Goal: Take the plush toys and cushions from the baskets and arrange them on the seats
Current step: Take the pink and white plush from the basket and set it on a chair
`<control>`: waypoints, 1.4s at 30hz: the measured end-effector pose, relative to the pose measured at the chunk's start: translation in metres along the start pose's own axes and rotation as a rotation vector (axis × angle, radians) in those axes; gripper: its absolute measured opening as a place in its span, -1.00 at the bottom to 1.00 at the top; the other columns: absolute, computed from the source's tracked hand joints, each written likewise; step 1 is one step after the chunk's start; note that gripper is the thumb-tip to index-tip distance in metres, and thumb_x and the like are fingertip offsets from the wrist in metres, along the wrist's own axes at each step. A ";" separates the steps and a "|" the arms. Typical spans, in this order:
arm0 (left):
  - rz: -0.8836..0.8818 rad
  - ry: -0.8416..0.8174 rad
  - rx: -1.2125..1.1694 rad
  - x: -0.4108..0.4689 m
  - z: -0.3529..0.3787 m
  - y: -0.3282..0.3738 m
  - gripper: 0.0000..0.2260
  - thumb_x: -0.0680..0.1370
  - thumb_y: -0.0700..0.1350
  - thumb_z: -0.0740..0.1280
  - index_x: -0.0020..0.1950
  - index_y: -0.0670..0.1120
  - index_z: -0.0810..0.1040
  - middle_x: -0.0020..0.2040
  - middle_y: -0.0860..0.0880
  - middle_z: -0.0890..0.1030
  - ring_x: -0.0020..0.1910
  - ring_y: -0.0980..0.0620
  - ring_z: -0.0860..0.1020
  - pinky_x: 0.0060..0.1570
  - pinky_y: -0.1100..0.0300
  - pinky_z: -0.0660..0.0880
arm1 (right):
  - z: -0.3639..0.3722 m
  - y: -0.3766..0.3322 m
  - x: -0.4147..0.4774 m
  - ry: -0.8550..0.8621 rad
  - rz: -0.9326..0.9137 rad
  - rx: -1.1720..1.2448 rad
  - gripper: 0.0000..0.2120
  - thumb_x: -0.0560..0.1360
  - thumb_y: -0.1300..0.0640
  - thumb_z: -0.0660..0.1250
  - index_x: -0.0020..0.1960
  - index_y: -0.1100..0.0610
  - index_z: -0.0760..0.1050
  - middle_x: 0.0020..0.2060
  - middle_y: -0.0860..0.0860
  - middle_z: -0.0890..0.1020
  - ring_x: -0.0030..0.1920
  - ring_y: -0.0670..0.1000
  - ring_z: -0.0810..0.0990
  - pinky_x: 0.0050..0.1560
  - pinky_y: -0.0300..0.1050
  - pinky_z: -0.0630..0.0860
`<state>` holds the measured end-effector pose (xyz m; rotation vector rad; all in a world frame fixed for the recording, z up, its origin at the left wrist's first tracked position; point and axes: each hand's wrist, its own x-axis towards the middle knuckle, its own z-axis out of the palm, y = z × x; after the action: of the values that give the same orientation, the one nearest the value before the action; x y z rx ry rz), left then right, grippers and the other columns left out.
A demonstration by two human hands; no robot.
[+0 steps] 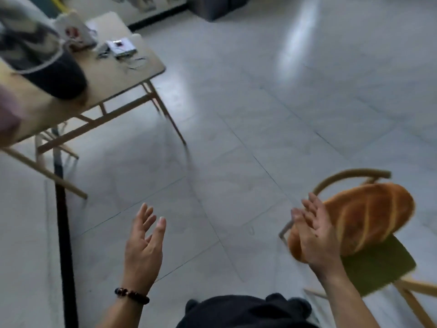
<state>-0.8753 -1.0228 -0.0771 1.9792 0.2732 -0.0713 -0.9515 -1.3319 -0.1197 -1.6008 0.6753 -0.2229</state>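
Observation:
A bread-shaped plush cushion (364, 216) lies tilted on a wooden chair with a green seat (378, 266) at the lower right, leaning on the curved backrest. My right hand (314, 233) is spread open just left of the cushion, overlapping its near end, holding nothing. My left hand (144, 245), with a bead bracelet on the wrist, hovers open over the floor at lower centre. A dark basket (54, 74) with a grey-and-white patterned cushion (26, 36) in it stands on the table at the upper left.
A beige table (113, 76) with thin wooden legs fills the upper left, holding a white box and small loose items. A black pole (62, 221) stands by its near side. Pale tiled floor (260, 114) spreads across the middle and right.

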 end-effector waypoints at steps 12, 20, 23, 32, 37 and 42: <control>-0.083 0.337 -0.256 0.100 -0.248 -0.089 -0.58 0.62 -0.13 0.33 0.47 0.08 0.38 0.35 0.03 0.54 0.28 0.16 0.53 0.31 0.03 0.48 | 0.313 -0.074 -0.020 -0.386 -0.212 -0.225 -0.41 0.54 -0.01 0.38 0.53 -0.09 0.30 0.39 -0.09 0.51 0.30 -0.14 0.55 0.17 -0.24 0.48; -0.128 0.423 -0.258 0.220 -0.319 -0.105 -0.57 0.61 -0.19 0.34 0.46 0.04 0.39 0.28 0.08 0.57 0.24 0.18 0.55 0.31 -0.02 0.48 | 0.459 -0.111 0.035 -0.446 -0.241 -0.211 -0.34 0.45 -0.13 0.35 0.51 -0.15 0.27 0.34 -0.16 0.51 0.28 -0.22 0.54 0.10 -0.32 0.47; -0.160 0.455 -0.236 0.290 -0.338 -0.113 -0.56 0.61 -0.21 0.34 0.48 -0.03 0.39 0.28 0.06 0.56 0.23 0.19 0.55 0.31 0.01 0.48 | 0.534 -0.111 0.083 -0.480 -0.235 -0.208 -0.37 0.51 -0.03 0.39 0.53 -0.14 0.26 0.36 -0.13 0.51 0.27 -0.23 0.53 0.14 -0.23 0.51; -0.204 0.592 -0.163 0.454 -0.447 -0.080 -0.53 0.61 -0.17 0.34 0.51 -0.01 0.34 0.33 0.06 0.54 0.26 0.23 0.53 0.15 0.34 0.45 | 0.783 -0.216 0.195 -0.774 -0.318 -0.247 -0.37 0.56 0.03 0.39 0.57 -0.06 0.23 0.37 -0.10 0.49 0.28 -0.14 0.54 0.12 -0.32 0.49; -0.227 0.694 -0.178 0.502 -0.497 -0.098 -0.45 0.53 0.01 0.35 0.52 0.03 0.33 0.32 0.21 0.52 0.30 0.18 0.53 0.17 0.30 0.45 | 0.895 -0.255 0.205 -0.917 -0.375 -0.299 -0.32 0.49 -0.11 0.35 0.56 -0.07 0.24 0.37 -0.11 0.49 0.29 -0.11 0.55 0.20 -0.20 0.52; -0.312 0.698 -0.208 0.567 -0.542 -0.163 -0.49 0.57 -0.17 0.38 0.49 0.01 0.36 0.36 0.04 0.54 0.26 0.28 0.54 0.13 0.33 0.46 | 1.001 -0.246 0.211 -0.941 -0.379 -0.390 -0.27 0.45 -0.14 0.36 0.57 -0.03 0.26 0.37 -0.09 0.52 0.26 -0.19 0.55 0.17 -0.21 0.53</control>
<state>-0.4006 -0.3772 -0.0969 1.6791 0.9972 0.4392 -0.1930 -0.6028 -0.0968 -1.9475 -0.3378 0.4047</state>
